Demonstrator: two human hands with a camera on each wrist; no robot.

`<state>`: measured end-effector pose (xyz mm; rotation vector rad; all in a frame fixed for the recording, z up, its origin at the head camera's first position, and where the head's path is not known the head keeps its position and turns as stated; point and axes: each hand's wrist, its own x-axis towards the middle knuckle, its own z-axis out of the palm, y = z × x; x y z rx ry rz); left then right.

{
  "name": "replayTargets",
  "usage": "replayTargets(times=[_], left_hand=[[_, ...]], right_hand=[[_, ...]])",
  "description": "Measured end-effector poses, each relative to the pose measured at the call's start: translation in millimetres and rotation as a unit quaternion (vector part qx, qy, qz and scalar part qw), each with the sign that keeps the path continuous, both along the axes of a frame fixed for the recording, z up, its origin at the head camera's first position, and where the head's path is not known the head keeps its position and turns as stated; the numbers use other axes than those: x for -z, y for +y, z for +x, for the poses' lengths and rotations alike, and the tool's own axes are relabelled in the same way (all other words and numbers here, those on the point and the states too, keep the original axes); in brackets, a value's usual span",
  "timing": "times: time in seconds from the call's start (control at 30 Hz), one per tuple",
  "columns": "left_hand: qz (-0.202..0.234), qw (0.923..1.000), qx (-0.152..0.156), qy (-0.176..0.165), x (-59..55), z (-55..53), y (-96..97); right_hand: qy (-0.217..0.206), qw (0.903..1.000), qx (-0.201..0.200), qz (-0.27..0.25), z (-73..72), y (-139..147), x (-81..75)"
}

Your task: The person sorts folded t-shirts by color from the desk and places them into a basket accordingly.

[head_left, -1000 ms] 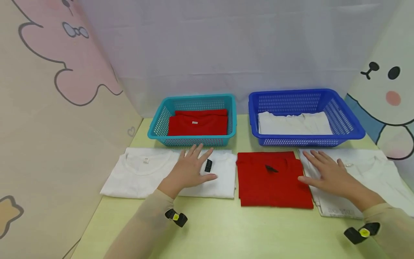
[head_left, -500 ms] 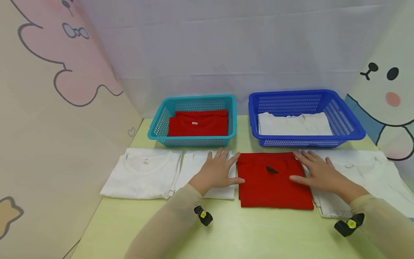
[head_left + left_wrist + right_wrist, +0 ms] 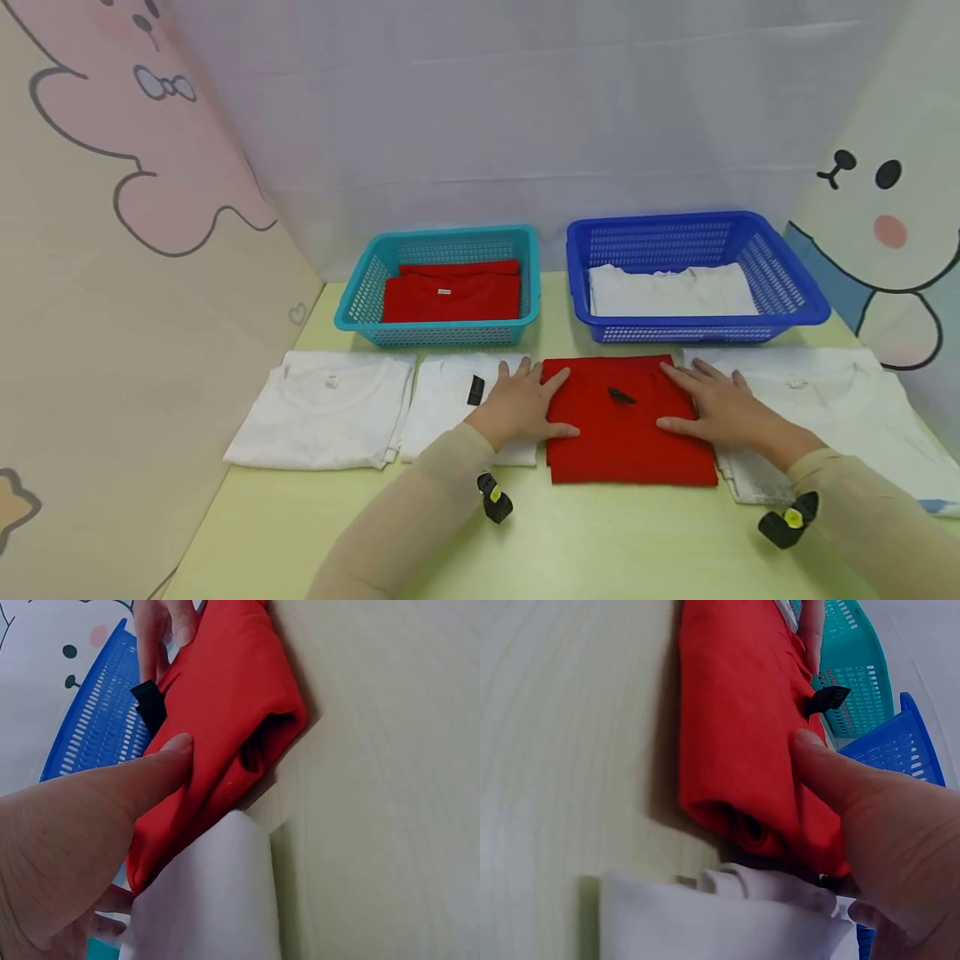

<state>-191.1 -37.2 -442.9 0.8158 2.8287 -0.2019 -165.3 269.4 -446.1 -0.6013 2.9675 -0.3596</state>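
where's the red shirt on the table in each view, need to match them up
Head: the red shirt lies right of centre, in front of the blue basket.
Left wrist: from the top edge, slanting down to left of centre.
Right wrist: upper middle, from the top edge to below centre.
Shared landmark: the blue basket, upper left in the left wrist view, at the right in the right wrist view.

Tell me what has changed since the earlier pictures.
The left hand moved rightward from the black-tagged white shirt to the left edge of the red shirt; the right hand shifted leftward, farther over its right edge. Both now touch it. The red shirt, teal basket and blue basket stayed put.
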Motion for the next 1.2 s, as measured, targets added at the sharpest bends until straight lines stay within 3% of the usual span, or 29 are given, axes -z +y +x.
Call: replayTargets(times=[0.13,0.27,0.47,0.57,0.77,0.93,1.07,1.2], left_hand=[[0.012,0.9999,0.002,-0.008,3.9,0.0,-0.6],[0.057,0.9982,0.015,-0.012,7.6,-1.4,-1.3],[0.132,0.9907,0.032,-0.012,7.0,-2.1,0.6],[0.175,0.9840,0.018,-0.030,6.1,-1.3,2.5],[0.266,0.9617,-0.021,-0.064,6.2,0.3,7.1],[0.306,0.9464,-0.060,-0.085,9.7,1.0,9.2],[0.312,0.9416,-0.078,-0.101,12.1,0.7,10.3],[0.312,0.9414,-0.063,-0.112,15.1,-0.2,11.0]], right_hand=[[0.021,0.9997,-0.011,-0.010,-2.5,-2.5,3.7],[0.035,0.9987,-0.020,-0.032,-6.5,-4.2,5.9],[0.014,0.9973,-0.016,-0.070,-7.9,-5.9,5.3],[0.005,0.9959,-0.008,-0.090,-6.3,-6.8,4.7],[-0.009,0.9907,0.010,-0.136,-3.5,-5.9,4.4],[-0.049,0.9828,0.051,-0.170,-2.0,-0.8,2.3],[-0.093,0.9715,0.074,-0.206,-0.2,2.5,1.5],[-0.127,0.9595,0.085,-0.237,-0.3,4.1,3.3]])
